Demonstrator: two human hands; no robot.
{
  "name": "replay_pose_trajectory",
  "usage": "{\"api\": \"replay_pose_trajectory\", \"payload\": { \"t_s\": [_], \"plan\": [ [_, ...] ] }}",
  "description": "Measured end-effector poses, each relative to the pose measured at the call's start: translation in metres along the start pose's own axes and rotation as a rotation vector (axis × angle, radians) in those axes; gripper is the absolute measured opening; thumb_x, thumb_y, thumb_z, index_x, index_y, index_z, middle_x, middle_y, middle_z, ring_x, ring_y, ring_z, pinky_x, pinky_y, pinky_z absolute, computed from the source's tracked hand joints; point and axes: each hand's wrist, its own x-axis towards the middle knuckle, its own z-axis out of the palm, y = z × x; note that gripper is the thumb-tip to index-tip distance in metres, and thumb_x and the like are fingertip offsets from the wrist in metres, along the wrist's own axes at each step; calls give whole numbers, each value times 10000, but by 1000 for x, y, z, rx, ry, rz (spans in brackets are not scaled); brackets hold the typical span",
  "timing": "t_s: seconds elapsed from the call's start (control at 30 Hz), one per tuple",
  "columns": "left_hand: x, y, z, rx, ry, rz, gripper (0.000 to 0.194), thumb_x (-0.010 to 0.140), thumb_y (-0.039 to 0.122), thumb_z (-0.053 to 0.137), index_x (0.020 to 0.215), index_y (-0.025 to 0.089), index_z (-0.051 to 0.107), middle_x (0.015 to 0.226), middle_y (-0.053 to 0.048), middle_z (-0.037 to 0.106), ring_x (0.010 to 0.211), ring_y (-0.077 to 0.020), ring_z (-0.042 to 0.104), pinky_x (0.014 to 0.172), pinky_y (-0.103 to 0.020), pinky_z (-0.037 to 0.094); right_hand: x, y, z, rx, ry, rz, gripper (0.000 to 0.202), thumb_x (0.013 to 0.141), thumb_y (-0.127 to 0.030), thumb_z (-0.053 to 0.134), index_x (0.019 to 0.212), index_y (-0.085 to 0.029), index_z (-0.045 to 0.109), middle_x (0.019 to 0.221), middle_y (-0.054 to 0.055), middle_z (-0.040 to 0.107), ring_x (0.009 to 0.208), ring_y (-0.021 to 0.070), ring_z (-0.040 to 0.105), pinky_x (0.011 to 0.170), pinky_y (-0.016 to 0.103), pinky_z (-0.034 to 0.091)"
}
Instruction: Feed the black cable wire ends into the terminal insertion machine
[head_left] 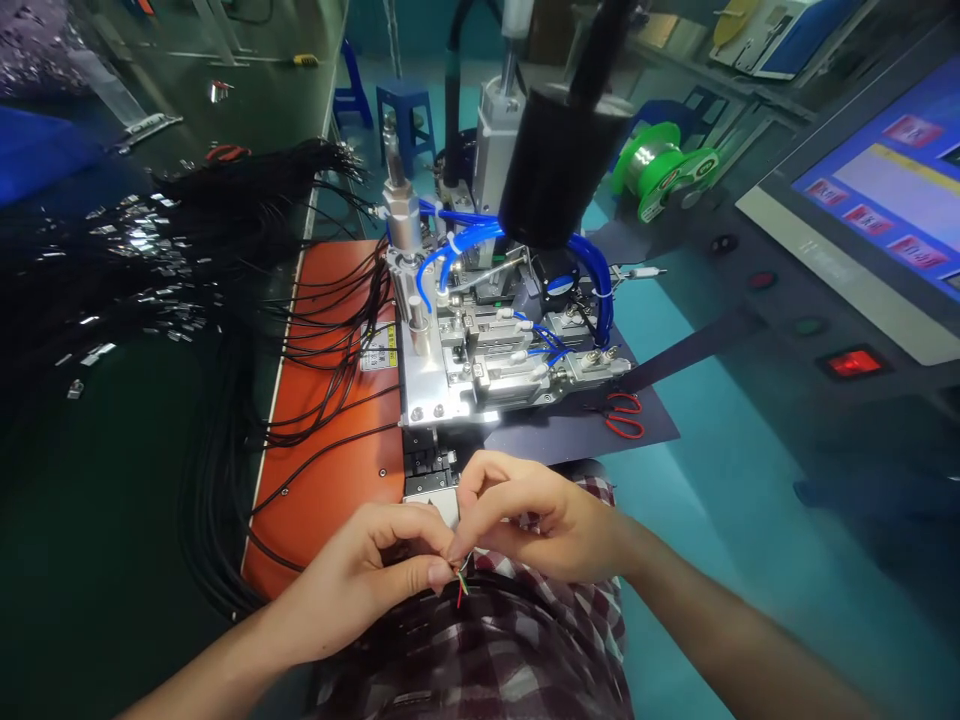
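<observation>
Both hands meet low in the middle of the head view, over a checked garment. Thumb and index finger of my left hand (382,565) are closed on the end of a cable, from which thin coloured wires (460,590) fan out, red, green and white among them. My right hand (529,515) pinches at the same wires, its fingertips touching those of the left. Just beyond the hands stands a metal machine (517,360) with blue air tubes. Black cable (517,585) runs across the lap; the fingers hide where it joins the wires.
Bundles of black cables (225,230) with shiny ends lie at left, some crossing the orange plate (337,460). Red-handled scissors (625,415) rest right of the machine. A green solder spool (664,170) stands behind. At right is a control panel with a screen (885,190).
</observation>
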Motion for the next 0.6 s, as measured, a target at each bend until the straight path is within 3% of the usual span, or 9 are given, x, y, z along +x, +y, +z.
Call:
{"api": "replay_pose_trajectory", "payload": {
  "t_s": [0.23, 0.37, 0.5, 0.6],
  "plan": [
    [1, -1, 1, -23, 2, 2, 152, 824, 281, 602, 734, 171, 656, 714, 8, 585, 697, -125, 504, 657, -236, 378, 1, 4, 2, -34, 30, 1, 270, 804, -29, 568, 935, -219, 707, 856, 26, 537, 770, 132, 534, 680, 259, 451],
    [1, 0, 0, -23, 18, 12, 124, 823, 269, 600, 762, 173, 650, 738, 4, 601, 708, -125, 520, 667, -235, 385, 1, 15, 11, 35, 140, 12, 87, 762, -118, 676, 811, -187, 696, 778, 9, 576, 717, 129, 538, 641, 255, 440],
    [2, 0, -1, 40, 97, 23, 135, 828, 280, 585, 753, 176, 626, 705, 8, 586, 682, -124, 516, 641, -234, 389, -1, 19, 21, 121, 223, 169, 53, 771, -144, 660, 735, -174, 636, 769, -7, 555, 623, 108, 537, 559, 243, 416],
    [2, -2, 5, 204, 256, 69, 141, 846, 292, 557, 772, 183, 609, 707, 8, 574, 675, -126, 518, 622, -236, 393, -5, 14, 29, 154, 299, 353, 83, 814, -128, 573, 749, -179, 573, 787, -23, 522, 555, 86, 548, 504, 227, 410]
  ]
}}
